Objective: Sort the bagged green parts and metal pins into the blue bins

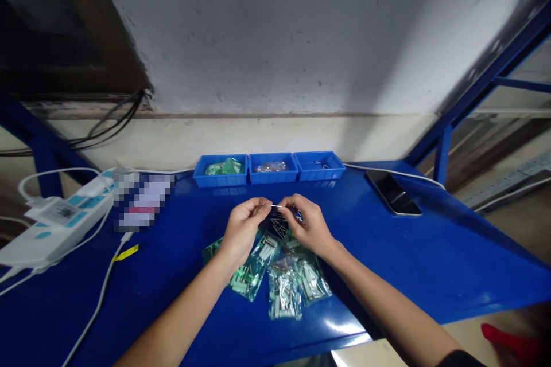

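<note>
Between the fingertips of my left hand point(243, 228) and my right hand point(310, 226) is a thin silvery metal pin point(276, 206), held level above the table. Both hands are closed in a pinch, one at each end of it. Just below them lies a small pile of similar slim metal pieces point(279, 225), partly hidden by my right hand. Several clear plastic bags with pale plastic parts and metal pieces lie nearer to me, among them one bag point(284, 293) in front and another bag point(313, 282) to its right. My left wrist covers part of the left bags.
Three blue bins stand along the wall: the left bin point(221, 181) holds greenish bags, the middle bin point(274, 176) small pieces, the right bin point(319, 174) a thin piece. A phone point(394, 194) lies at right. A white power strip point(64, 229) and cables occupy the left of the blue table point(404, 258).
</note>
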{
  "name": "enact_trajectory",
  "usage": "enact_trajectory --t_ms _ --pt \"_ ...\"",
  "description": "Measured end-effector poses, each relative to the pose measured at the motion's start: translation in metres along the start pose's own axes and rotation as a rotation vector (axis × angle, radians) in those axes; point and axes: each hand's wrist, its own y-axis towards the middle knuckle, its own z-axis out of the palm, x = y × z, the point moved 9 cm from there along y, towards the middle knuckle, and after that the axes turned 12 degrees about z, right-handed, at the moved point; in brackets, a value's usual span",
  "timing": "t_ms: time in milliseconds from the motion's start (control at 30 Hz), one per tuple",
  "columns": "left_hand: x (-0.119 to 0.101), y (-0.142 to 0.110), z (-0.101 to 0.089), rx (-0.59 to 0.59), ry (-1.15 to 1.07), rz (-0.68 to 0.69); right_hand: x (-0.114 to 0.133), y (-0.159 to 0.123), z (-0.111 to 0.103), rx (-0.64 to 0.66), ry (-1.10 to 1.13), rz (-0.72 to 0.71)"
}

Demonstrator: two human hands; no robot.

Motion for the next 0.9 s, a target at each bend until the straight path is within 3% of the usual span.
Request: enact_trajectory --t_ms 100,167,300,433,733,900 --pt "0.001 0.002 -0.003 0.022 0.034 -0.019 0.002 0.0 -0.002 -0.006 -0.034 -0.039" --pt "-0.007 0.005 -0.004 0.076 0.186 0.058 0.003 0.0 -0.002 0.001 -0.056 -0.056" --pt "-0.038 0.003 0.006 0.238 0.673 0.407 0.001 0.001 -0.001 0.036 -0.088 -0.049" --pt "-0.053 -0.005 0.014 0.27 0.959 0.673 0.001 0.001 0.002 0.062 -0.1 -0.053" --pt "-0.041 -0.006 0.012 0.261 0.963 0.616 0.005 0.0 0.007 0.08 -0.261 -0.12" --pt "-0.043 -0.013 0.022 0.345 1.075 0.718 -0.001 0.001 0.011 0.091 -0.302 -0.078"
